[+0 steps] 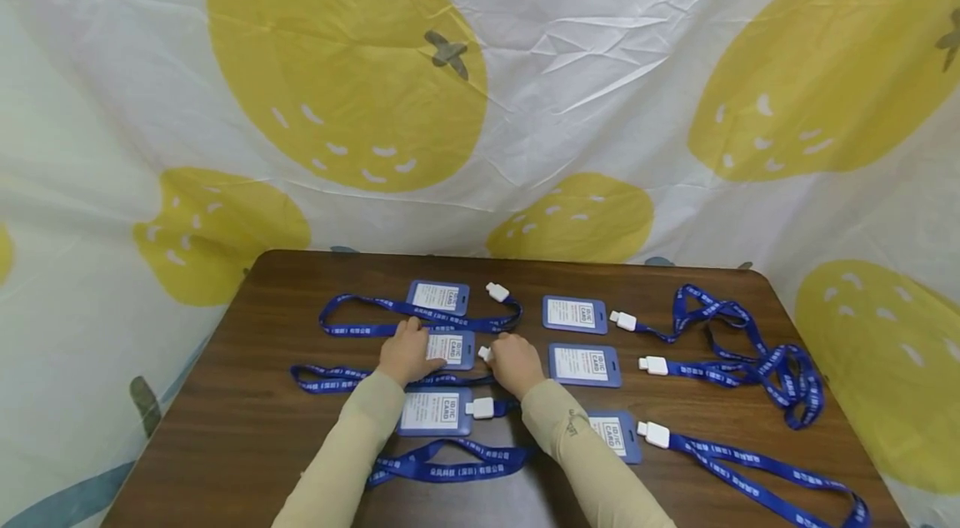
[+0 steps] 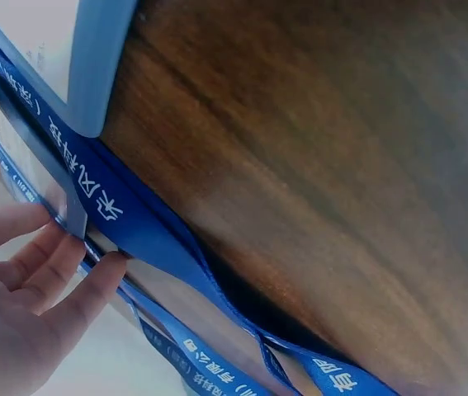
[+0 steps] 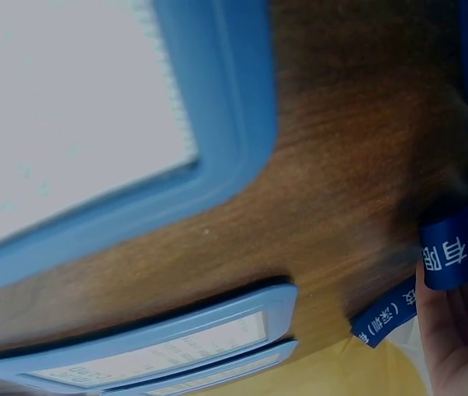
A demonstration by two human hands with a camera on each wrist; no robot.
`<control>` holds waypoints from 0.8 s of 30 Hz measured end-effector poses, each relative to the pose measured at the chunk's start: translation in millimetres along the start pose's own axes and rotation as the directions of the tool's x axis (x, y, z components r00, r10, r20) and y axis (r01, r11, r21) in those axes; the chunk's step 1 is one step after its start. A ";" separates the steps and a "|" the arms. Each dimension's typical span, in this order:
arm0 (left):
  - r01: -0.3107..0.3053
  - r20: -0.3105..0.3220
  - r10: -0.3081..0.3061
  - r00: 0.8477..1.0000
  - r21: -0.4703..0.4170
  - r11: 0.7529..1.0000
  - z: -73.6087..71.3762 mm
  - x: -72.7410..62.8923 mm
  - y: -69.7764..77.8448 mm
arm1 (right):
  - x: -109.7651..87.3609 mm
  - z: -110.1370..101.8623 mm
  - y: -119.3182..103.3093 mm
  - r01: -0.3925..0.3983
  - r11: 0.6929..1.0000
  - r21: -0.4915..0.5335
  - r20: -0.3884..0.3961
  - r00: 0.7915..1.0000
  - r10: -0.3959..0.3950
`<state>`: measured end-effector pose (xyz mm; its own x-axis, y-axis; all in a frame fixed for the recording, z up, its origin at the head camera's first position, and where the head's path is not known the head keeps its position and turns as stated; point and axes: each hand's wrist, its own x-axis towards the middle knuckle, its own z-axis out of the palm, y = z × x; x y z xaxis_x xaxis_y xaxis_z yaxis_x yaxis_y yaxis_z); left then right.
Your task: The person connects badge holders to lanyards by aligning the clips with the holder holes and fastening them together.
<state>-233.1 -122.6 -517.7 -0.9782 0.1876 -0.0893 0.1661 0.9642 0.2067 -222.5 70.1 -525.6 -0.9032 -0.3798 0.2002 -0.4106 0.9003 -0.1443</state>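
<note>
My left hand [image 1: 407, 353] is at the middle blue-framed card holder [image 1: 452, 351] of the left column. In the left wrist view its thumb lies over the holder [image 2: 31, 157] and the fingertips meet its edge, pinching it. Just right of this holder, my right hand [image 1: 517, 363] holds a blue lanyard by its white clip end [image 1: 485, 354]. The right wrist view shows the lanyard strap [image 3: 456, 247] bent over the fingers; the clip is mostly hidden there. Clip and holder look slightly apart.
Behind the hands lies another card holder [image 1: 438, 296] with a lanyard across it; nearer is a third [image 1: 435, 411] beside a white clip [image 1: 482, 408]. Right of my arm are card holders [image 1: 574, 315] and lanyards [image 1: 731, 370]. A fruit-print cloth [image 1: 585, 95] hangs behind the table.
</note>
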 end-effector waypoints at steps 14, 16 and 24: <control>0.038 0.038 -0.038 0.999 -0.008 0.999 -4.1 -1.2 4.0 | 0.6 1.2 1.2 0.045 0.999 0.026 -0.002 0.999 -0.045; 0.042 0.038 -0.041 0.998 -0.014 0.999 -5.1 -1.8 5.0 | 0.6 0.9 1.1 0.059 0.998 0.026 -0.009 0.998 -0.059; 0.044 0.041 -0.043 0.998 -0.029 0.999 -7.8 -2.9 6.1 | -0.2 1.1 1.0 0.099 0.995 0.011 -0.029 0.995 -0.098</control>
<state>-230.2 -118.7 -508.6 -0.9784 0.1537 -0.1384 0.1191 0.9658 0.2305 -222.8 70.8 -526.9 -0.8545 -0.4601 0.2409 -0.4989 0.8562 -0.1342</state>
